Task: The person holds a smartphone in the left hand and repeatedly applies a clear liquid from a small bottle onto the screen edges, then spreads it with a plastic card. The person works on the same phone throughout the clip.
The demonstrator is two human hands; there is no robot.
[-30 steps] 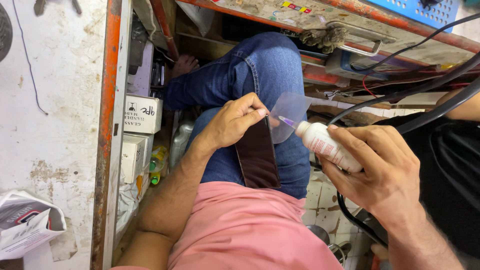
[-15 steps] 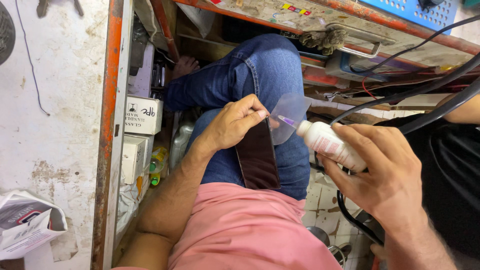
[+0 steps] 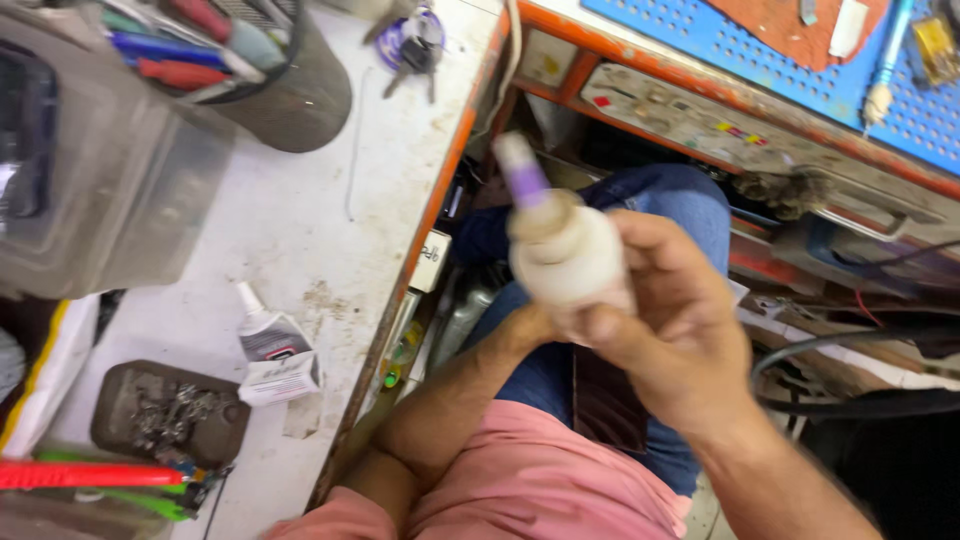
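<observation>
The right hand [image 3: 670,330] is wrapped tight around a small white plastic bottle [image 3: 565,260], thumb across its lower side and fingers curled behind it. The bottle is round-shouldered and smooth, blurred in the picture, with a purple collar and a pale tapered nozzle [image 3: 522,165] pointing up and away from the person. It is held in the air above the lap, just past the orange-painted edge of the tabletop [image 3: 300,230], not resting on anything.

The left hand [image 3: 530,325] sits directly behind the bottle and the right hand, mostly hidden; only the wrist and forearm show, so I cannot tell whether it is closed or open. A dark brown, flat leathery piece [image 3: 605,405] lies on the blue denim knee below both hands.

The tabletop itself is scuffed, stained off-white. Near its orange edge lies a soft squeeze tube of glue [image 3: 268,340] with a pale conical tip and a crumpled end. Beside that, towards the near edge, is a shallow dark tray [image 3: 110,415] holding small bits of metal. At the far side stands a dark mesh pen pot [image 3: 290,90] stuffed with markers, next to a translucent plastic box [image 3: 110,190], with a bunch of keys [image 3: 410,45] near the far edge.
</observation>
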